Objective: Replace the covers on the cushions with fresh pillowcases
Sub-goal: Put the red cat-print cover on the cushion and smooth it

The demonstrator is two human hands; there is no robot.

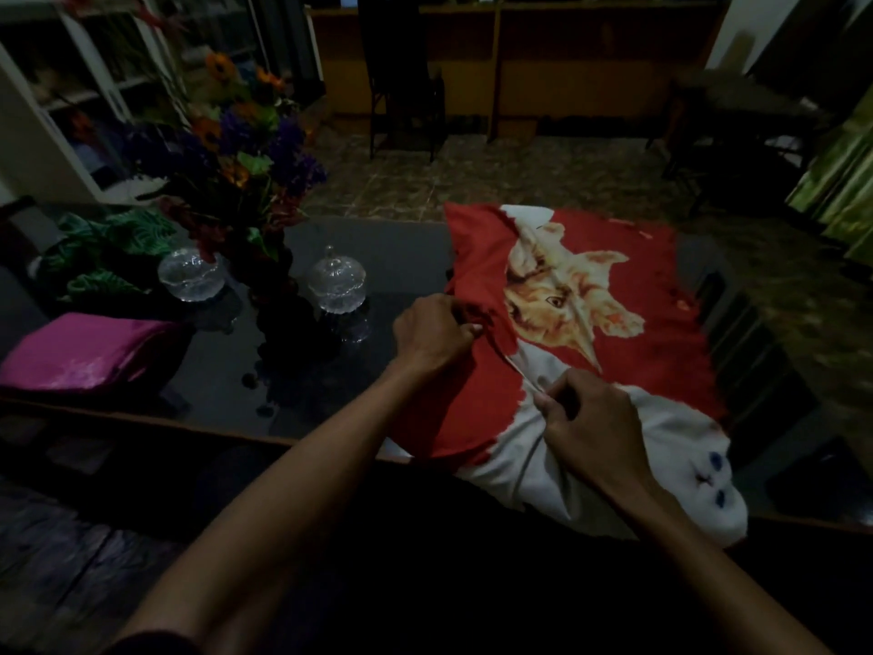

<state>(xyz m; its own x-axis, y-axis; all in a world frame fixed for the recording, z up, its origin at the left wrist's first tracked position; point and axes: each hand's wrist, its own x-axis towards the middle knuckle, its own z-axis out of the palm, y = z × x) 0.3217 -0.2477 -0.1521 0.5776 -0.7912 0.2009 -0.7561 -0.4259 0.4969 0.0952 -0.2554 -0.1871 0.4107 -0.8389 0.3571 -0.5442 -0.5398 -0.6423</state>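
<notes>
Both hands pinch the red cat-print pillowcase (590, 295) on the dark desk (378, 257). The left hand (432, 330) grips a red fold, and the right hand (586, 427) grips the white part nearer.

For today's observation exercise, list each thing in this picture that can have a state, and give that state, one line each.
Red cat-print cover: on the cushion, wrinkled, opening edge pulled up.
Left hand: pinching the cover's red edge.
Right hand: pinching the white fabric at the opening.
Left glass jar: lid on, upright.
Right glass jar: lid on, upright.
Magenta cloth: folded, lying on the table.
Flower vase: upright, filled with flowers.
</notes>
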